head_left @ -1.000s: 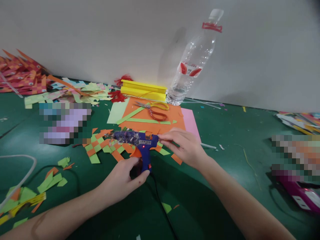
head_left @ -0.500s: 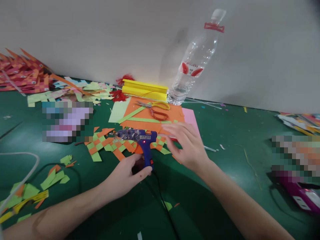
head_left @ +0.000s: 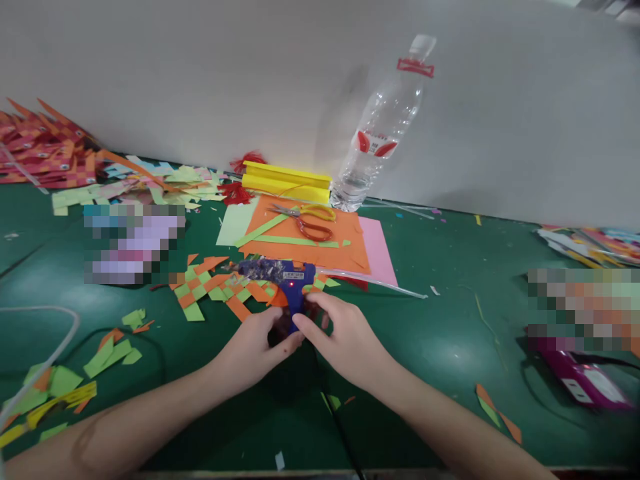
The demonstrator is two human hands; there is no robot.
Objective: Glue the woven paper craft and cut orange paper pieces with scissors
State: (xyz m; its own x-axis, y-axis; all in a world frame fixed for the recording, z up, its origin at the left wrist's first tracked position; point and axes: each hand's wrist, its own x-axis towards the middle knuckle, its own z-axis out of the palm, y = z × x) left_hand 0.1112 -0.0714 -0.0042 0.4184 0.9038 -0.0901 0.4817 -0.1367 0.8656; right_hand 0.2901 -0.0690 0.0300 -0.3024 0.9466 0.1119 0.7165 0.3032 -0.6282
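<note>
A blue hot glue gun [head_left: 284,275] with an orange trigger and a lit red lamp stands over a woven orange and green paper piece [head_left: 210,288] on the green table. My left hand [head_left: 253,350] grips the gun's handle from the left. My right hand [head_left: 340,340] has its fingers on the same handle from the right. A clear glue stick [head_left: 373,281] sticks out of the gun's back, pointing right. The gun's black cord [head_left: 335,413] runs toward me between my arms.
Orange, pink and pale green sheets [head_left: 320,237] lie behind the gun with scissors [head_left: 307,220] on them. A yellow box [head_left: 286,181] and a clear bottle [head_left: 380,133] stand at the wall. Paper scraps [head_left: 75,380] lie left; a purple device [head_left: 580,383] sits right.
My right hand has left the back of the gun, where the glue stick goes in, and come down to the handle beside my left hand. The gun has stayed in place.
</note>
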